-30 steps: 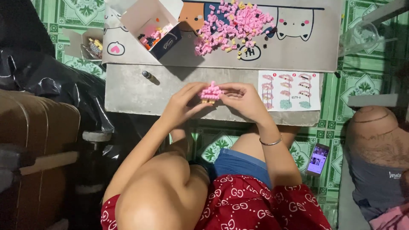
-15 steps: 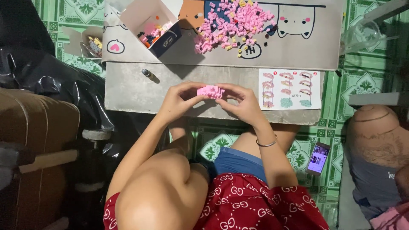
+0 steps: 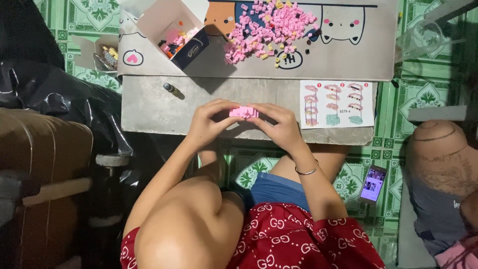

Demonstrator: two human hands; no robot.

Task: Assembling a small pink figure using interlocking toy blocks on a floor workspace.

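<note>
Green-tiled floor surrounds the grey tabletop (image 3: 149, 107), where left hand (image 3: 209, 124) and right hand (image 3: 279, 124) each pinch a partly built pink block assembly (image 3: 243, 112) above its edge, with the loose brick pile (image 3: 269, 27) largely unused.

Both forearms reach forward and angle inward until the hands meet. The left hand (image 3: 211, 123) and right hand (image 3: 280, 124) face each other, fingers curled, fingertips pinched together at the middle. A thin bangle circles the right wrist.
</note>
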